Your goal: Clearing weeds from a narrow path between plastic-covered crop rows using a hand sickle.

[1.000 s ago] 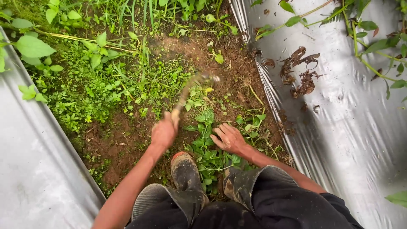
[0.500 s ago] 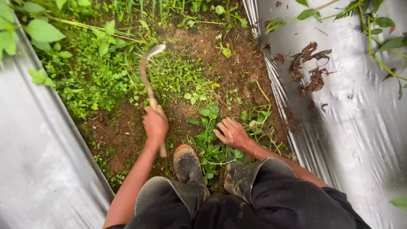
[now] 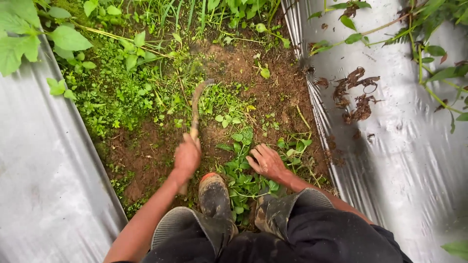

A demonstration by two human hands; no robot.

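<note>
We look down on a narrow furrow of bare brown soil [image 3: 146,151] and green weeds, running between two sheets of silver plastic mulch, one at 9 o'clock [image 3: 44,160] and one at 3 o'clock [image 3: 404,156].

Our left hand [image 3: 187,156] is closed in a fist around the wooden handle of a small curved sickle [image 3: 196,104], whose blade points toward 12 o'clock and hangs just above the weeds near the middle of the furrow. Our right hand [image 3: 265,160] is open, fingers spread, lying flat on a clump of broad-leaved weeds [image 3: 243,170] at about 5 o'clock from the blade. It grips nothing.

To do this well, we judge that the right hand should gather the stems into a bunch and pull them taut, staying well to the side of the blade's path. The sickle should come in low, at soil level, and be drawn toward 6 o'clock in a short stroke, kept clear of the boot toes and of the plastic edges, which would tear easily.

By count: one sickle, two hands, two muddy rubber boots, the left one [image 3: 213,195] and the right one [image 3: 273,214] at 6 o'clock, and two plastic sheets. On the right sheet lies one cluster of dried brown leaves [image 3: 358,97] at 2 o'clock. The weeds are too many to count.
</note>
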